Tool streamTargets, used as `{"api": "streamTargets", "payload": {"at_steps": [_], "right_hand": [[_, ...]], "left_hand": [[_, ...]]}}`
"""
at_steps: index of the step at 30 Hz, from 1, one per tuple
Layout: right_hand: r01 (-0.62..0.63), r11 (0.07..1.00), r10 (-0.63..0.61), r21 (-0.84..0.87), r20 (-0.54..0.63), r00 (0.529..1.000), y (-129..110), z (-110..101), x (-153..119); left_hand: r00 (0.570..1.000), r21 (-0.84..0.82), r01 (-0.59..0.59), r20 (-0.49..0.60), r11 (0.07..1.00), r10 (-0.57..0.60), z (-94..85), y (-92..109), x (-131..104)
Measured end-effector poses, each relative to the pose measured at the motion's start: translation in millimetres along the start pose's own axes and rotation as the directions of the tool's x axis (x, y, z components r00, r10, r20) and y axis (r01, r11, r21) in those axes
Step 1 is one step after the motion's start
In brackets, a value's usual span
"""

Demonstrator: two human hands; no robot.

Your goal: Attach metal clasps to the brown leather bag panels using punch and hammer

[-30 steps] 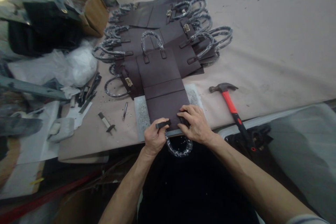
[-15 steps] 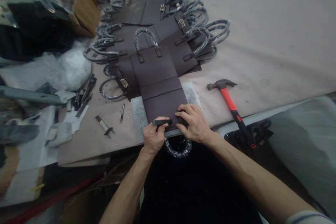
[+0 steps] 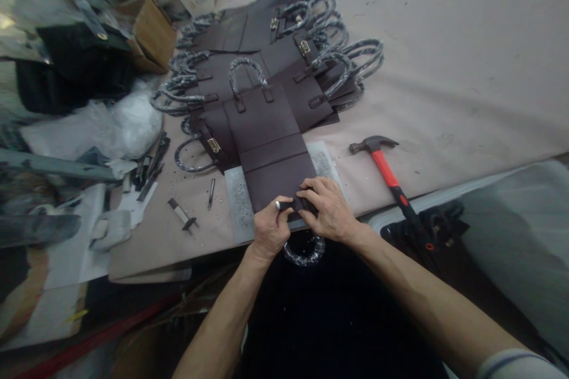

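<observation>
Across a littered counter (image 3: pixel 444 83), my left hand (image 3: pixel 271 228) clamps its fingers on a small dark piece (image 3: pixel 285 205); from afar I cannot tell whether my right hand (image 3: pixel 328 206) grips. Beneath both lies a brown panel (image 3: pixel 271 124), probably light, pliable, best held by its edges.

I log dim, flat light; small glare at ten o'clock; smeared edge at nine; near-black at six.

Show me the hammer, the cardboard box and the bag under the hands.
Hammer (image 3: pixel 388 175): head view, red part of its handle.
Cardboard box (image 3: pixel 154 35): head view, a brown side.
Bag (image 3: pixel 273 152): head view, its middle strip.
</observation>
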State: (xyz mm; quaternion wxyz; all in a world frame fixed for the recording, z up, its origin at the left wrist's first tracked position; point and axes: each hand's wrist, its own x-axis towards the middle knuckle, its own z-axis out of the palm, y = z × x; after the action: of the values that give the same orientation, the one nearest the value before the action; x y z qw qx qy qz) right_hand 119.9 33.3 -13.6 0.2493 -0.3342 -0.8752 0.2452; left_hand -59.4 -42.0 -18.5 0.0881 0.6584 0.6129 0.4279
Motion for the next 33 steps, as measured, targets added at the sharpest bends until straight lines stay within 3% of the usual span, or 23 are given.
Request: {"api": "streamTargets", "payload": {"at_steps": [5,8,12,15,18,21,23,25,28,29,31,33], "right_hand": [[0.039,0.992,-0.036,0.119,-0.024,0.999,3,-3,0],[0.007,0.978,0.027,0.211,-0.159,0.987,13,-19,-4],[-0.256,0.967,0.238,0.0,-0.367,0.899,43,-57,-25],[-0.512,0.831,0.433,-0.219,-0.323,0.842,66,-80,-50],[-0.678,0.693,0.637,-0.244,-0.234,0.735,76,-91,-66],[-0.831,0.526,0.85,0.182,-0.068,0.523,70,-95,-64],[-0.836,0.346,0.885,0.426,0.147,0.441,59,-98,-55],[-0.818,0.266,0.848,0.511,0.28,0.451,41,-103,-46],[-0.775,0.28,0.808,0.566,0.298,0.509,4,-112,-37],[-0.744,0.34,0.795,0.575,0.248,0.554,-10,-116,-36],[-0.636,0.578,0.709,0.511,0.072,0.701,-38,-122,-35],[-0.445,0.85,0.483,0.281,-0.082,0.872,-59,-128,-36]], "left_hand": [[1.0,-0.007,0.005,-0.004,1.0,-0.005,2.3,0,2],[1.0,-0.025,0.001,-0.025,1.0,-0.001,3.5,0,1],[0.998,-0.017,-0.053,-0.045,0.998,0.052,5.7,-1,-2],[0.996,-0.01,-0.081,-0.04,0.997,0.081,7.2,-2,-3],[0.998,-0.023,-0.059,-0.039,0.998,0.058,8.4,-3,-3],[0.998,-0.031,-0.044,-0.036,0.999,0.043,9.6,-4,-3],[0.998,-0.028,-0.058,-0.031,0.998,0.057,10.5,-6,-4],[0.997,-0.022,-0.072,-0.036,0.997,0.072,11.4,-7,-4],[0.996,-0.016,-0.078,-0.042,0.997,0.077,12.2,-8,-5],[0.996,-0.017,-0.079,-0.038,0.997,0.079,12.3,-8,-5],[0.996,-0.018,-0.087,-0.03,0.996,0.086,12.5,-9,-5],[0.995,-0.017,-0.093,-0.028,0.996,0.093,13.0,-9,-5]]}}
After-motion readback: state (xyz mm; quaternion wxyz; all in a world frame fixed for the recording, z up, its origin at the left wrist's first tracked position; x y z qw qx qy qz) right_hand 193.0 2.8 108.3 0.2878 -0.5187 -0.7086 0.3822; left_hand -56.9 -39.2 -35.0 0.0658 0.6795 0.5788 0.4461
